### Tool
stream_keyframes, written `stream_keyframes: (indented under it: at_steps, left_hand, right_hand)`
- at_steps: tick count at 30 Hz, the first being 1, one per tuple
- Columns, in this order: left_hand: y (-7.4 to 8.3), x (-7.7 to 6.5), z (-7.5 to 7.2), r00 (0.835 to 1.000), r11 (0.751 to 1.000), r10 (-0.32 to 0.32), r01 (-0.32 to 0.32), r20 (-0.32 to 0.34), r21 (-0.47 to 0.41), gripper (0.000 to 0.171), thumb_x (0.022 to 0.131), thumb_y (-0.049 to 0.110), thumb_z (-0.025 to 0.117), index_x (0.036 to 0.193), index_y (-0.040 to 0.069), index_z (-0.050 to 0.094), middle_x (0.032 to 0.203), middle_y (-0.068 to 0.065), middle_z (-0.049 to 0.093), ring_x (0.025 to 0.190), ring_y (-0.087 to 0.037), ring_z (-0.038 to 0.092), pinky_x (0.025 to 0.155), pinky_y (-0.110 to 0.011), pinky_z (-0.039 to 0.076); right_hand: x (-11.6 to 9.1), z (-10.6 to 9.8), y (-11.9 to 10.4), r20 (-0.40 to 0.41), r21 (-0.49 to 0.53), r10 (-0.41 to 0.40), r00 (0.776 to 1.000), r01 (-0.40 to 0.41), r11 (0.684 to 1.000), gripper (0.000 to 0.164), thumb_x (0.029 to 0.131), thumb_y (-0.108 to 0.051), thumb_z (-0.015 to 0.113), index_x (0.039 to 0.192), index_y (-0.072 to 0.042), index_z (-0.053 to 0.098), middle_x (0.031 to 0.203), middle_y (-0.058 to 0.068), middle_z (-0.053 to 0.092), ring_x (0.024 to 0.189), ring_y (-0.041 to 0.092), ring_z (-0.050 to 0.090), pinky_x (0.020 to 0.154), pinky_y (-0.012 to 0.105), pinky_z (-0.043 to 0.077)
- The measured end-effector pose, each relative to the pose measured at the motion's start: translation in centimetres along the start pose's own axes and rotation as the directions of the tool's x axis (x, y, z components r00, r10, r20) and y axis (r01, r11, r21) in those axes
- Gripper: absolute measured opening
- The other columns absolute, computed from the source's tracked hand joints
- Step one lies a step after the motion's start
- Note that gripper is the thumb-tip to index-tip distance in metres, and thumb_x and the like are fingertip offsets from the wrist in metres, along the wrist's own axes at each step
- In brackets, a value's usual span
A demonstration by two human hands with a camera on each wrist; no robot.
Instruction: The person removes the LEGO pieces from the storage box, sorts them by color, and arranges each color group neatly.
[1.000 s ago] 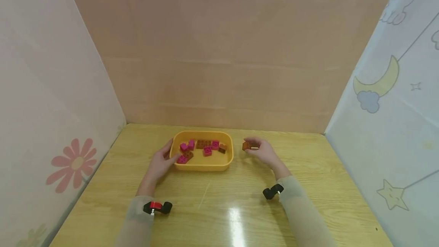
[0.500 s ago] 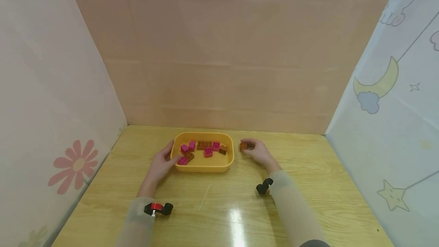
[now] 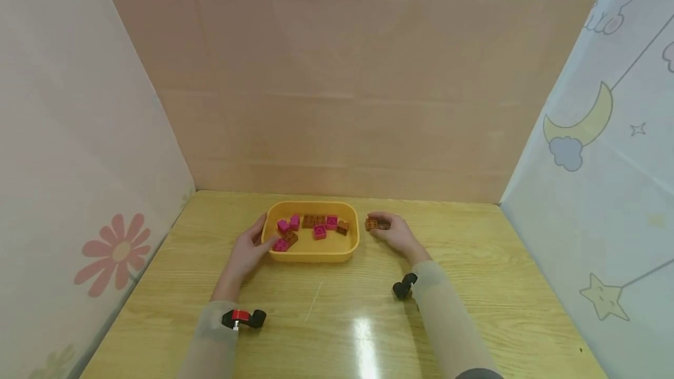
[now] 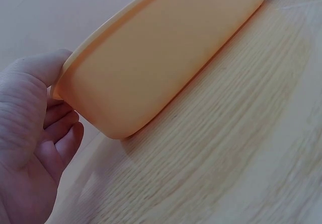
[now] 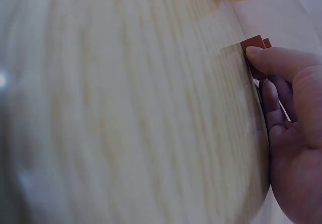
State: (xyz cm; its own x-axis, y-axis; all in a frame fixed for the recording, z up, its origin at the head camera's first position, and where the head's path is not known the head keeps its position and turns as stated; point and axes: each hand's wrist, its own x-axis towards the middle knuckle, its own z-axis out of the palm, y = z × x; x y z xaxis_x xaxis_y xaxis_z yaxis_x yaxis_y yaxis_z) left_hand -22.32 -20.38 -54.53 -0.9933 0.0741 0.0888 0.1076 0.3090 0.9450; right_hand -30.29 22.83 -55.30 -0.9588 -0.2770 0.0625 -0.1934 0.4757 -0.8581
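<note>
From my end I see a tan back wall behind a wood-grain surface, and toward the surface's far edge a yellow tray. The left hand grips the tray's left end, its thumb over the rim and its other fingers curled on the outside. The right hand is near the tray's right end, its fingers narrowed in a pinch on a brown brick, which is outside the tray, just beside its right wall. I can't quite tell from the right wrist's low angle whether that brick touches the surface. Inside the tray I count five pink bricks, lying among several loose brown bricks.
</note>
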Motion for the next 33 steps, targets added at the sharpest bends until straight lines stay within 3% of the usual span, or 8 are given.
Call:
stream_keyframes:
  at_steps: [17,33]
  left_hand:
    - [0.07,0.01,-0.07,1.0,1.0,0.014,-0.014,0.006,0.012,0.079,0.105,0.028,0.073,0.17,0.01,0.031,0.174,-0.011,0.03,0.159,-0.035,0.029,0.126,-0.05,0.031]
    - [0.05,0.01,-0.21,1.0,1.0,0.01,-0.01,0.007,0.016,0.08,0.105,0.03,0.073,0.169,0.008,0.032,0.174,-0.012,0.03,0.159,-0.036,0.03,0.126,-0.051,0.032]
  right_hand:
    - [-0.11,-0.17,-0.14,-0.003,0.043,0.04,0.999,-0.039,0.998,0.051,0.097,-0.011,0.079,0.146,-0.009,0.066,0.142,0.014,0.067,0.122,0.03,0.067,0.106,0.048,0.054]
    - [-0.18,-0.14,-0.37,0.012,0.055,0.021,1.0,-0.022,0.998,0.051,0.098,-0.007,0.077,0.147,-0.003,0.064,0.143,0.019,0.066,0.123,0.035,0.068,0.105,0.044,0.056]
